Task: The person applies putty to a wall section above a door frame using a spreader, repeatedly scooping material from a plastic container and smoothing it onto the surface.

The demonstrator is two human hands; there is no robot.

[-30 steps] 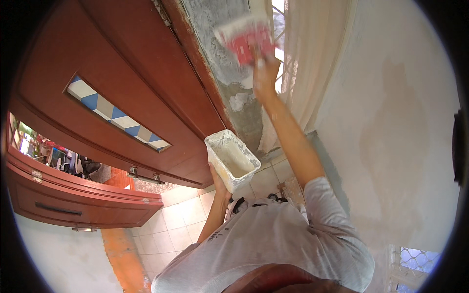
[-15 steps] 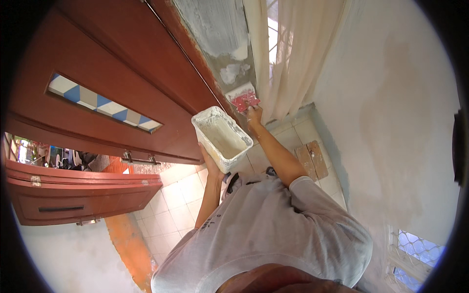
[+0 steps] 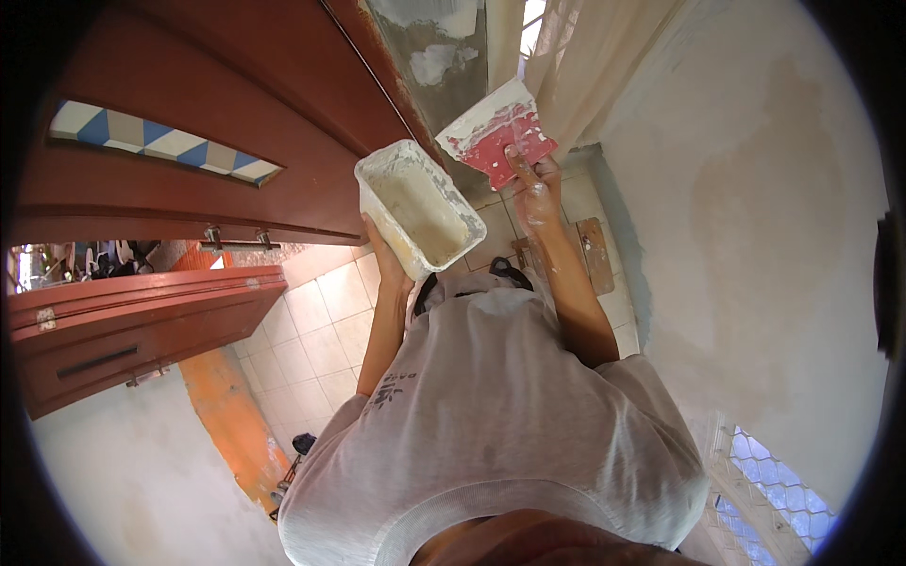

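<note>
My left hand (image 3: pixel 390 256) is closed around the side of a white rectangular tub (image 3: pixel 366 203), which is tilted so its inside shows. Pale filler paste (image 3: pixel 429 222) coats the tub's bottom and rim. In my right hand (image 3: pixel 536 193) is a wide red putty knife (image 3: pixel 500 141), gripped with the thumb on its face. White paste smears its broad far edge, and some sticks to my fingers. The blade is up to the right of the tub, apart from it. Behind it, a narrow grey wall strip (image 3: pixel 453 87) bears white filler patches (image 3: pixel 442 62).
A red-brown door (image 3: pixel 236 85) stands close at the left, with a second door leaf (image 3: pixel 151 340) below it. Cream curtains (image 3: pixel 604 57) hang beyond the putty knife. A patchy plastered wall (image 3: pixel 755 217) rises at right. A wooden board (image 3: pixel 595 255) lies on the tiled floor (image 3: pixel 326 311).
My right hand has drawn the putty knife back from the wall strip toward me and raised it. The tub has shifted slightly up and left in view. The whole view has tilted.
</note>
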